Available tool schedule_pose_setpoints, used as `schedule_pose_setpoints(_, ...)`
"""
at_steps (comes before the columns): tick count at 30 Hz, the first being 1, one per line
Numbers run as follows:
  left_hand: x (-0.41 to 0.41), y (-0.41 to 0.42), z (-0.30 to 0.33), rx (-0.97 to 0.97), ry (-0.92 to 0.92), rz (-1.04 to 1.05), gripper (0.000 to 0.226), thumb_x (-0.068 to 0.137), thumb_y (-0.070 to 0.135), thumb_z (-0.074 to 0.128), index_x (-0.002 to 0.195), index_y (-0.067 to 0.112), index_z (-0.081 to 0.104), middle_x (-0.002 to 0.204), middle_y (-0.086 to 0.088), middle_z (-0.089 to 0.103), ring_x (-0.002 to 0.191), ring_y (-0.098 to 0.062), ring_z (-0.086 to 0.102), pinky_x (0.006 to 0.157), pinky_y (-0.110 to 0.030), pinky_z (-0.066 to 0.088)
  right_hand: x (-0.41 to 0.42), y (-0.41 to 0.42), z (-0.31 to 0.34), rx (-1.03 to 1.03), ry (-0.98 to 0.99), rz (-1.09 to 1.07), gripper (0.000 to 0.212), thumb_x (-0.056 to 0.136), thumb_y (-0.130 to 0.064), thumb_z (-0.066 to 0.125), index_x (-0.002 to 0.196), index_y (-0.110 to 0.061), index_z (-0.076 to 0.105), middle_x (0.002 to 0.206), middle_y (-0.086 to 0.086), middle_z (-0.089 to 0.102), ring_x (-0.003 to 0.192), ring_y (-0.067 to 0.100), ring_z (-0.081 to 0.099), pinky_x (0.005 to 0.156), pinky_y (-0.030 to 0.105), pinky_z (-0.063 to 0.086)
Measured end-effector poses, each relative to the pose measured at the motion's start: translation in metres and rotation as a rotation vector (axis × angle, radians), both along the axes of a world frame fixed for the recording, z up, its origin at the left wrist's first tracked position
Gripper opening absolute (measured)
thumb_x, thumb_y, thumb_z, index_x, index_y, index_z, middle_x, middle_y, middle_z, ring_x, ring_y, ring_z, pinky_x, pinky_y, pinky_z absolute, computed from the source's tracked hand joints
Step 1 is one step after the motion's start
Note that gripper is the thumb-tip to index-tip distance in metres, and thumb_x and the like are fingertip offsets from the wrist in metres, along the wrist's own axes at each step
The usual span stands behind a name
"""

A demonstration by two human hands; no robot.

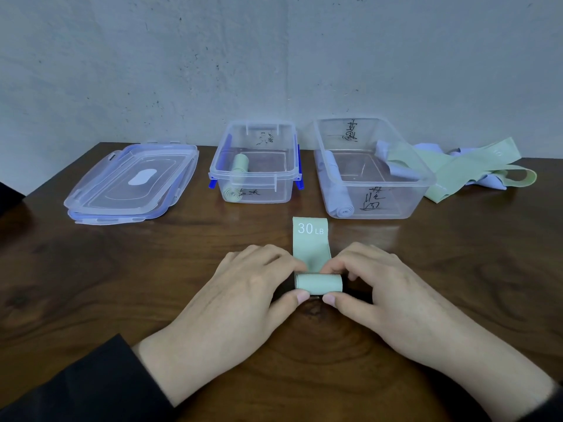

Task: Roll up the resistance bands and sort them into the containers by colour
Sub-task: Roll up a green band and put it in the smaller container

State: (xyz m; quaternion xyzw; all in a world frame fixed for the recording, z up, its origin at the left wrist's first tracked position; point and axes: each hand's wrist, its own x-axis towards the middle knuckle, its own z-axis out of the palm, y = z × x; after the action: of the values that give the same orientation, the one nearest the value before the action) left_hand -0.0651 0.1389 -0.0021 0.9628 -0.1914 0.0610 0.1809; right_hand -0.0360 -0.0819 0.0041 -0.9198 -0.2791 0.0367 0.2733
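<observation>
on the far left of the dark wooden surface (91,269) lie two clear lids (131,182) stacked one on the other, with bluish edges and a white patch in the middle of the top one. just to their right stands the smaller clear container (256,166) with blue clips on its sides and black handwriting on its walls; inside it a rolled green band (239,162) lies against the left wall. near the front edge, the left hand (240,287) grips the left end of the green resistance band (316,278), its thumb under the near side of the roll and its fingers curled over the top. the band is rolled up at the near end, and its flat tail runs away from the person across the surface, showing "30 lb" in white print. the right hand (380,284) has the same closed grip on the right end of the roll, thumb near, fingers over the top. behind it stands the larger clear container (374,169), also marked with black writing, holding a rolled lilac band (335,184) along its left wall. at its right, touching its far corner, a loose pile of green and lilac bands (475,169) lies tangled on the surface. black sleeves cover both forearms at the bottom corners.
</observation>
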Motion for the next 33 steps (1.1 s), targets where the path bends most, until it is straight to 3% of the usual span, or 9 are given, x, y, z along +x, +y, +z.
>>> schedule_pose_setpoints(4, 0.0008, -0.0001, 0.0007, 0.008, 0.006, 0.001, 0.029, 0.089, 0.056, 0.047, 0.116, 0.044, 0.049, 0.118, 0.028, 0.048, 0.112, 0.003, 0.042, 0.097, -0.023, 0.035, 0.0003, -0.0003, -0.0005, -0.02, -0.009, 0.005, 0.014, 0.091, -0.049, 0.059, 0.104, -0.046, 0.06, 0.108, -0.025, 0.052, 0.11, 0.0, 0.044, 0.097, 0.024, 0.035)
schedule_pose_setpoints(10, 0.0001, -0.0007, 0.0009, -0.001, -0.005, 0.008, 0.035, 0.092, 0.055, 0.034, 0.121, 0.042, 0.051, 0.12, 0.027, 0.048, 0.114, 0.003, 0.042, 0.097, -0.021, 0.033, 0.0005, -0.0015, -0.0025, -0.007, 0.001, -0.006, 0.029, 0.086, -0.054, 0.062, 0.113, -0.047, 0.057, 0.107, -0.03, 0.049, 0.11, -0.002, 0.043, 0.096, 0.02, 0.033)
schedule_pose_setpoints(14, 0.0001, -0.0008, -0.0004, 0.001, -0.006, 0.007, 0.037, 0.094, 0.056, 0.033, 0.123, 0.042, 0.051, 0.121, 0.027, 0.047, 0.114, 0.003, 0.041, 0.098, -0.02, 0.032, 0.0001, -0.0005, -0.0017, 0.0, -0.011, -0.001, 0.017, 0.086, -0.047, 0.066, 0.099, -0.046, 0.055, 0.106, -0.025, 0.051, 0.109, 0.0, 0.044, 0.093, 0.022, 0.034)
schedule_pose_setpoints(20, 0.0002, 0.0001, -0.0007, 0.013, 0.0, 0.006, 0.03, 0.088, 0.056, 0.048, 0.117, 0.046, 0.046, 0.117, 0.029, 0.047, 0.11, 0.004, 0.042, 0.095, -0.021, 0.034, 0.0004, -0.002, -0.0043, -0.026, -0.025, 0.012, 0.019, 0.09, -0.053, 0.057, 0.107, -0.045, 0.06, 0.11, -0.026, 0.051, 0.112, 0.001, 0.045, 0.098, 0.023, 0.033)
schedule_pose_setpoints(25, 0.0004, -0.0003, 0.0, 0.01, -0.01, 0.005, 0.029, 0.092, 0.054, 0.043, 0.119, 0.045, 0.049, 0.119, 0.029, 0.047, 0.111, 0.005, 0.04, 0.097, -0.021, 0.034, 0.001, -0.0018, -0.0034, -0.022, -0.018, -0.001, 0.028, 0.085, -0.056, 0.061, 0.11, -0.048, 0.056, 0.107, -0.028, 0.049, 0.111, -0.001, 0.043, 0.094, 0.02, 0.032)
schedule_pose_setpoints(29, 0.0, -0.0012, 0.0004, -0.003, -0.006, 0.009, 0.038, 0.092, 0.057, 0.034, 0.124, 0.044, 0.05, 0.122, 0.028, 0.047, 0.115, 0.004, 0.04, 0.1, -0.021, 0.033, 0.0003, -0.0011, -0.0017, -0.027, -0.015, -0.001, 0.017, 0.087, -0.051, 0.063, 0.1, -0.049, 0.053, 0.107, -0.027, 0.049, 0.11, -0.002, 0.042, 0.092, 0.02, 0.032)
schedule_pose_setpoints(33, 0.0004, -0.0001, 0.0004, -0.01, 0.005, 0.011, 0.037, 0.088, 0.061, 0.043, 0.121, 0.046, 0.046, 0.12, 0.03, 0.046, 0.114, 0.007, 0.038, 0.098, -0.018, 0.03, 0.0002, -0.0007, -0.0006, -0.035, -0.013, 0.0, 0.015, 0.089, -0.053, 0.056, 0.103, -0.049, 0.056, 0.111, -0.028, 0.049, 0.111, -0.003, 0.042, 0.096, 0.021, 0.034)
